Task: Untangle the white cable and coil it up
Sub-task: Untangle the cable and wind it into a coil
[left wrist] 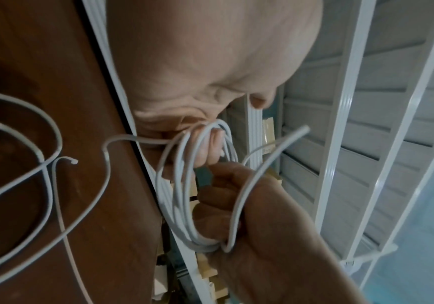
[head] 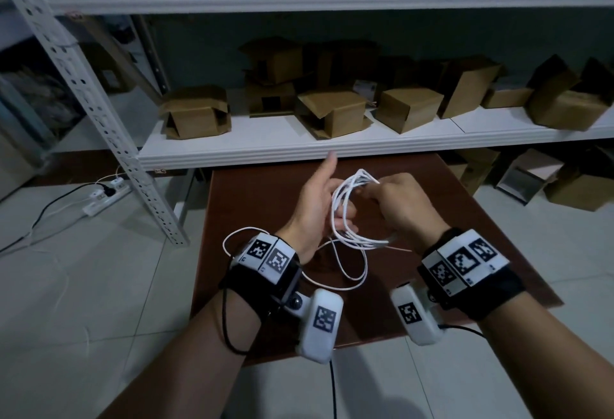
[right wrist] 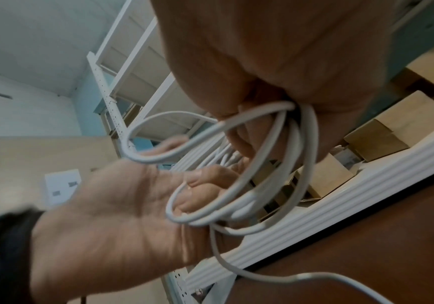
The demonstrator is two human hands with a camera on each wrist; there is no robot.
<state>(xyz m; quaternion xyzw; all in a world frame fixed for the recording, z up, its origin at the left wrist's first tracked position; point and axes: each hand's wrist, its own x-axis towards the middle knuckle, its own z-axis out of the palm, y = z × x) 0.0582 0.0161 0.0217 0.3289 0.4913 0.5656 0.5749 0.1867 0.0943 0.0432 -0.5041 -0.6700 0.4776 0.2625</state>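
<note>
Above the brown table (head: pixel 265 186), the left hand (head: pixel 312 206) stood flat, thumb at twelve o'clock, a former for the white cable (head: pixel 345 216). At three o'clock the right hand (head: pixel 402 202) pinched the coil, probably steadying it; slack trailed toward six.

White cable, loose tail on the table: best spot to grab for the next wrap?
Judging by its lie, pinch the white cable tail just below the coil, from the right side. The left hand is inside the loops; the right hand grips them.
</note>
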